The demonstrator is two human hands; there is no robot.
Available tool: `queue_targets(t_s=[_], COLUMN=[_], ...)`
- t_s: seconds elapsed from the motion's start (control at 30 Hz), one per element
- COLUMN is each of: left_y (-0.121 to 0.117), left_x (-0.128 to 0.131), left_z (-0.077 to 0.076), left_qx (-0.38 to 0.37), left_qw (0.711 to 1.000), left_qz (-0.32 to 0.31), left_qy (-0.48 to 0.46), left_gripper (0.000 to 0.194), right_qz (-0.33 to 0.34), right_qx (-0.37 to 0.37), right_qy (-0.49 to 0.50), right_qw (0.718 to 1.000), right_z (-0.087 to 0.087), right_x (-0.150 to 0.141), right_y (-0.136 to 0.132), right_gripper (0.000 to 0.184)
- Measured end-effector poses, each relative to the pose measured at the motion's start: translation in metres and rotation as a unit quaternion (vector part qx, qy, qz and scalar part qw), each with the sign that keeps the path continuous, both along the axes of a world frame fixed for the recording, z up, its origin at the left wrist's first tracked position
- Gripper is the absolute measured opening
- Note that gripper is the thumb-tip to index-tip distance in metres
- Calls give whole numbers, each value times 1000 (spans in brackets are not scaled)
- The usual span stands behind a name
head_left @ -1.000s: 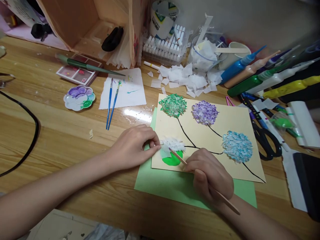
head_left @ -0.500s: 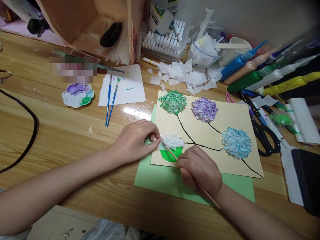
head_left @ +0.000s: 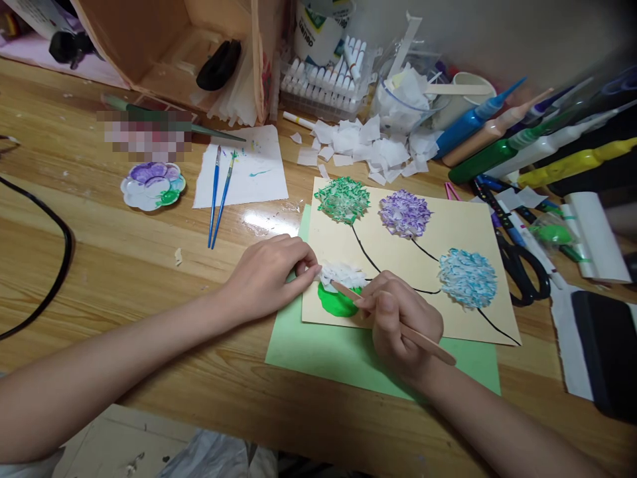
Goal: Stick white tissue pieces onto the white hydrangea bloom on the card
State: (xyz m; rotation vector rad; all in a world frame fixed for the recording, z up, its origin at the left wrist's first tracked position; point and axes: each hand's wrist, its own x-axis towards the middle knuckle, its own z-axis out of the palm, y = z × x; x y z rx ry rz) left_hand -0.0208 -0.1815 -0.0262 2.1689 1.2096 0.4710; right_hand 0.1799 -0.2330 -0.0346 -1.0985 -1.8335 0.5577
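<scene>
- The tabletop (head_left: 149, 279) is dimly lit, darker toward the bottom.
- White glare is reflected from the wood beside the paint-marked paper (head_left: 206, 179).
- Soft shadow is cast around the right hand (head_left: 405, 325).
- The outer edges are stretched and softened.
- A patch at upper left is pixelated.

Green circle (head_left: 337, 302); tray (head_left: 152, 186) purple, green, apparently white.

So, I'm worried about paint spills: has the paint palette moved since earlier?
No, the paint palette sits in the same spot, left of the paint-marked paper.
</scene>
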Motion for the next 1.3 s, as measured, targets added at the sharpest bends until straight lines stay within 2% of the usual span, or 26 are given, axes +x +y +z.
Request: queue_targets(t_s=[0.1, 0.23, 0.37, 0.6, 0.77, 1.0, 1.3], left_y=[0, 0, 0, 1, 1, 0, 0], left_x=[0, 0, 0, 0, 1, 0, 1], left_z=[0, 0, 0, 1, 1, 1, 1], left_qx=[3, 7, 10, 10, 8, 8, 7], left_qw=[1000, 1000, 1000, 1000, 1000, 1000, 1000], left_qz=[-1, -2, 0, -4, -1, -1, 2], left_qy=[5, 2, 2, 5, 10, 13, 19], left_gripper=[15, 15, 15, 16, 16, 17, 18], right_qz=[11, 28, 20, -46, -15, 17, -17], right_qx=[29, 59, 53, -18, 14, 29, 9], right_qy=[41, 5, -8, 4, 66, 10, -8], right_qw=[999, 998, 998, 999, 998, 999, 1000], right_z=[-3, -1, 0, -1, -4, -1, 0], right_x=[2, 2, 0, -1, -1, -2, -1], right_y=[-1, -1, 0, -1, -2, 1, 1], right_gripper=[27, 28, 29, 30, 30, 29, 28])
